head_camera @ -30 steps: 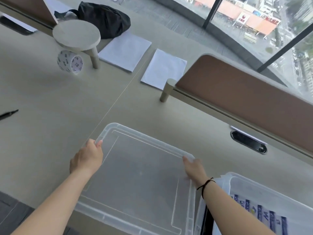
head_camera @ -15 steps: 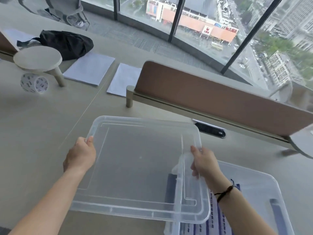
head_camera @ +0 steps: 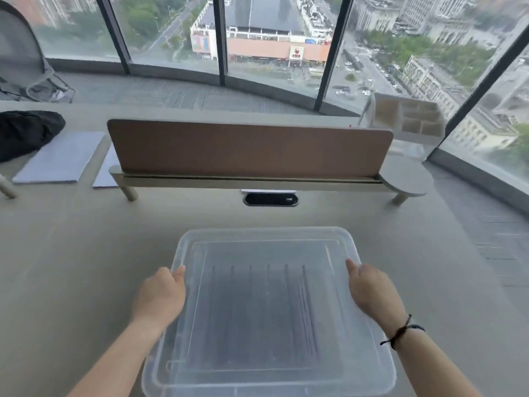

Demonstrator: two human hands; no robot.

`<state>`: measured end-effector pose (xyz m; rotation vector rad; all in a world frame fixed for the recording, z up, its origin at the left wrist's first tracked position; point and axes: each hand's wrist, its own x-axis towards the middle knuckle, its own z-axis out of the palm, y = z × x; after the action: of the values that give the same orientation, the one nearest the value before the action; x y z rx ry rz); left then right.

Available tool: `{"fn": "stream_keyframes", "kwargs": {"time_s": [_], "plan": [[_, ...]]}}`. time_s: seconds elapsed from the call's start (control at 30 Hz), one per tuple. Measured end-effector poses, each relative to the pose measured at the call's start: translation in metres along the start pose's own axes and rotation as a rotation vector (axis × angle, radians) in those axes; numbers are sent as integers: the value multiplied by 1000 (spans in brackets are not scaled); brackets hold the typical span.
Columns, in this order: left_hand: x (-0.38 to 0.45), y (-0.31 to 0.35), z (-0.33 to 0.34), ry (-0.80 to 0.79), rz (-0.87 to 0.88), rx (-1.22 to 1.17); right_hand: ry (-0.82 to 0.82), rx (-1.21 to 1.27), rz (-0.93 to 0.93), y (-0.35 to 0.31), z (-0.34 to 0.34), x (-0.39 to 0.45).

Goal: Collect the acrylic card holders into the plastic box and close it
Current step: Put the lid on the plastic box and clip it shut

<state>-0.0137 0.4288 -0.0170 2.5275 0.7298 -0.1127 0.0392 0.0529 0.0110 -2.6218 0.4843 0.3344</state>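
I've got the lid point(head_camera: 266, 305) flat over the box point(head_camera: 383, 376), right in front of the brown divider point(head_camera: 249, 147) on the desk point(head_camera: 71, 253). My left hand point(head_camera: 160, 296) clamps the lid's left edge, thumb on top; my right hand point(head_camera: 372, 290) grips the right edge the same way. Through the clear plastic, dark upright lines show inside, the holders point(head_camera: 257, 305), blurred. Papers point(head_camera: 60, 157) lie left of the divider.

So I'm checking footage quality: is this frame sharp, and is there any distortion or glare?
Head view: soft motion blur overall; wide-angle bending curves the window frames and desk divider; even daylight, no harsh glare; the contents under the lid show only as dim streaks.
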Motion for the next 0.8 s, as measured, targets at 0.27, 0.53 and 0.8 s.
{"fn": "stream_keyframes", "kwargs": {"time_s": [0.27, 0.53, 0.8], "plan": [[-18, 17, 18, 104, 29, 338, 131, -254, -116, 28, 1, 18], [-25, 24, 26, 123, 19, 419, 111, -369, -173, 44, 8, 27], [-28, 16, 39, 147, 20, 247, 52, -89, 0, 50, 24, 24]]}}
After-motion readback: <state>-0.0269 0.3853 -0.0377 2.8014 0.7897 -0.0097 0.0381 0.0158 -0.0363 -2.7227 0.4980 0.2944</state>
